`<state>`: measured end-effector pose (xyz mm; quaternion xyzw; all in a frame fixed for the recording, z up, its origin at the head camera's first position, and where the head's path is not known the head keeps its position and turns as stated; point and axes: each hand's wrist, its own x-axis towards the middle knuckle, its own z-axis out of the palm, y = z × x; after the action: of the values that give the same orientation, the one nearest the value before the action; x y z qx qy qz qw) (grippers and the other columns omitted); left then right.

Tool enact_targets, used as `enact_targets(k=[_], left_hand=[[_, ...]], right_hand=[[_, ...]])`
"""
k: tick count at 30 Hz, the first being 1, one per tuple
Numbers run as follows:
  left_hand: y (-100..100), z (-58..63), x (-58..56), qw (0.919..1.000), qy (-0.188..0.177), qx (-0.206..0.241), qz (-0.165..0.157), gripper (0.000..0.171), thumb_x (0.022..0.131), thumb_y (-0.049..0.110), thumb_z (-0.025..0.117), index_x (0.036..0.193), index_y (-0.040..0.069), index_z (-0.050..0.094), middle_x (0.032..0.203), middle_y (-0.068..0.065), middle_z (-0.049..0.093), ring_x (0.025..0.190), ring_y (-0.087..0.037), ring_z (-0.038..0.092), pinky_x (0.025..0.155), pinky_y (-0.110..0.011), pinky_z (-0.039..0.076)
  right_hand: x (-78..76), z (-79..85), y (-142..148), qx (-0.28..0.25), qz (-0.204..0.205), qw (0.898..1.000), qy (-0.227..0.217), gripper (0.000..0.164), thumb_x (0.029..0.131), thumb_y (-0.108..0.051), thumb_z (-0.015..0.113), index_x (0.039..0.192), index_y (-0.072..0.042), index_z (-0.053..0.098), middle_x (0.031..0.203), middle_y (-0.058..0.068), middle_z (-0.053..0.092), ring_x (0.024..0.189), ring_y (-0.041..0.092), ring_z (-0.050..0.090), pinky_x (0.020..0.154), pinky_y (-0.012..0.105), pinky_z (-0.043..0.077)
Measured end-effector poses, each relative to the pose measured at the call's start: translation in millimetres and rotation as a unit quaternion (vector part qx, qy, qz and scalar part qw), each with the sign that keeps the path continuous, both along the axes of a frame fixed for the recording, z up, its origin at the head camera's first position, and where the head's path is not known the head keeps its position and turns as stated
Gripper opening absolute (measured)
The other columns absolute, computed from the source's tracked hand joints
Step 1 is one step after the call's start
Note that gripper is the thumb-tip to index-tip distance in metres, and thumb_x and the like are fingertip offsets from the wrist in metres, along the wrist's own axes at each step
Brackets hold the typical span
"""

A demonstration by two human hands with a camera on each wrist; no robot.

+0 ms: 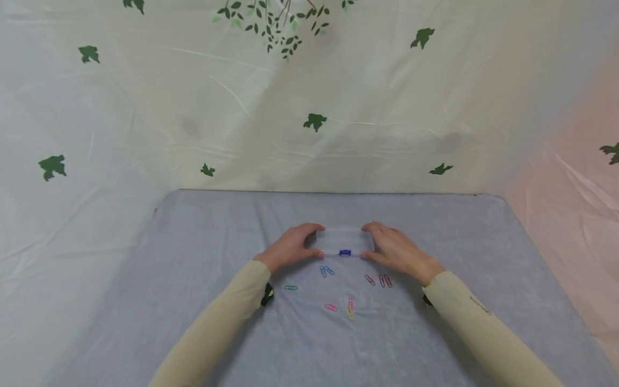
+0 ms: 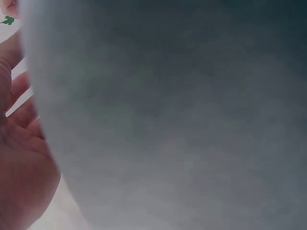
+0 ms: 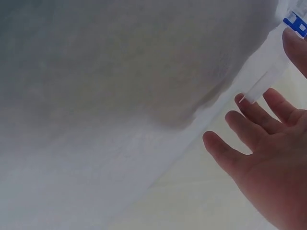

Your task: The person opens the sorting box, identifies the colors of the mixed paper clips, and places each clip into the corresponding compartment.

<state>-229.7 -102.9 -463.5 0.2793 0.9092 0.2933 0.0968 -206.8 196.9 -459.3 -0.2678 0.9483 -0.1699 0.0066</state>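
Observation:
A clear plastic box (image 1: pixel 344 239) with a blue latch (image 1: pixel 345 252) on its near side is gripped at both ends. My left hand (image 1: pixel 290 246) holds its left end, thumb at the near edge and fingers at the far edge. At the right end, my right hand (image 1: pixel 397 251) grips it the same way. Part of the box and the blue latch (image 3: pixel 296 24) show beside the thumb in the right wrist view. Grey blur hides most of the left wrist view, leaving part of the hand at its left edge.
Nearer than the box, loose paper clips lie on the grey cloth (image 1: pixel 193 322): two blue clips (image 1: pixel 326 271), a green clip (image 1: pixel 290 287), red clips (image 1: pixel 382 280), a pink clip (image 1: pixel 331 307), and a yellow clip (image 1: pixel 350 312) touching another pink one. A pale curtain (image 1: pixel 271 156) stands behind.

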Motion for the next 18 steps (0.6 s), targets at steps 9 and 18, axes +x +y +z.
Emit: enact_targets(k=[9,18], left_hand=[[0.4,-3.3,-5.5,0.9999,0.003,0.014,-0.005,0.067,0.091,0.03,0.083,0.147,0.008,0.055,0.154,-0.011,0.052,0.146,-0.027,0.044,0.121,-0.039,0.032],[0.7,-3.3,-8.4,0.9999,-0.006,0.011,0.0,0.066,0.091,0.032,0.082,0.148,0.01,0.055,0.155,-0.009,0.051,0.146,-0.025,0.043,0.122,-0.038,0.032]], right_hand=[[-2.7,1.0,2.0,-0.007,-0.016,1.0,-0.018,0.063,0.094,-0.034,0.079,0.14,0.0,0.052,0.135,0.02,0.062,0.12,0.034,0.063,0.102,0.053,0.051],[2.7,5.6,-4.1,-0.012,0.017,1.0,0.02,0.062,0.094,-0.03,0.079,0.143,0.0,0.056,0.151,0.021,0.052,0.139,0.039,0.05,0.11,0.057,0.043]])
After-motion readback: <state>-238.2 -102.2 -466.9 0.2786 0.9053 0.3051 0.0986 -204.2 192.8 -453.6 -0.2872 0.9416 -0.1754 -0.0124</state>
